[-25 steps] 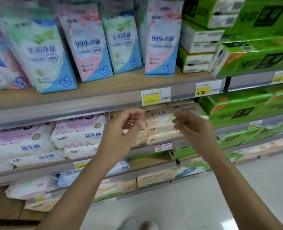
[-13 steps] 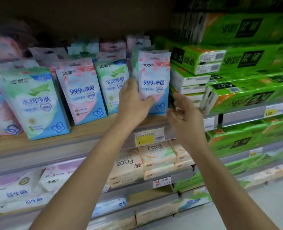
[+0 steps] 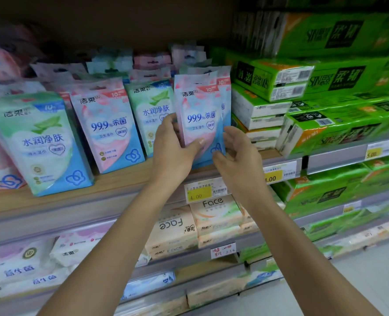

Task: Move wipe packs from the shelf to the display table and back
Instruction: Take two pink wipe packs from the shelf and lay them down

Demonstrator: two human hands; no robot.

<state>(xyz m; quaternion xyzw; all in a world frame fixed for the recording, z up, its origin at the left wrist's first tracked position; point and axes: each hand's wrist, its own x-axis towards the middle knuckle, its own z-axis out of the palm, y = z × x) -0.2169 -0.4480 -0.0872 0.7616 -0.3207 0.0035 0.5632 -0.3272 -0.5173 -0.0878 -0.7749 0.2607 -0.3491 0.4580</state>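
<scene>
2 forearms raised toward shelf (image 3: 120, 185), left hand (image 3: 173, 151) gripping upright pink pack (image 3: 200, 115) at shelf front, thumb across its face, right hand (image 3: 239, 156) loose, fingers half-curled, holding nothing, above shelf edge, green packs (image 3: 325, 76) on shelf's right

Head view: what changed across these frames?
Both hands rose to the upper shelf. The left hand took hold of the front pink wipe pack and pulled it forward. The right hand came beside its lower corner, contact unclear. The other packs stayed put.
</scene>
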